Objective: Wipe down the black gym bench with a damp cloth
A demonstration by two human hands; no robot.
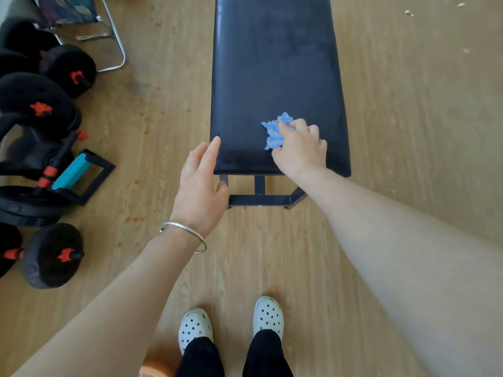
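- Black bench (272, 63): runs from the centre of the frame up to the top edge; padded top, with dull smears across the upper part. Its dark metal frame (261, 200) shows below the near end.
- Blue cloth (275, 131): bunched, lying on the bench top near the near end, a little right of centre.
- Right hand (302, 151): on the cloth, fingers curled over it and gripping it against the pad; the cloth sticks out to the hand's left.
- Left hand (201, 189): fingers straight and relaxed, holding nothing. Fingertips are at the pad's near-left corner; cannot tell if they touch it. Silver bangle (185, 232) on the wrist.
- Wooden floor (408, 131): pale planks, a few scraps at upper right.
- Left edge of frame: black dumbbells (51, 254) with red collars, and a black handle with a blue grip (72, 171) among them.
- Upper left: chrome tube chair frame (117, 50).
- Bottom centre: two pale perforated clogs (194, 326), dark trouser legs above them.
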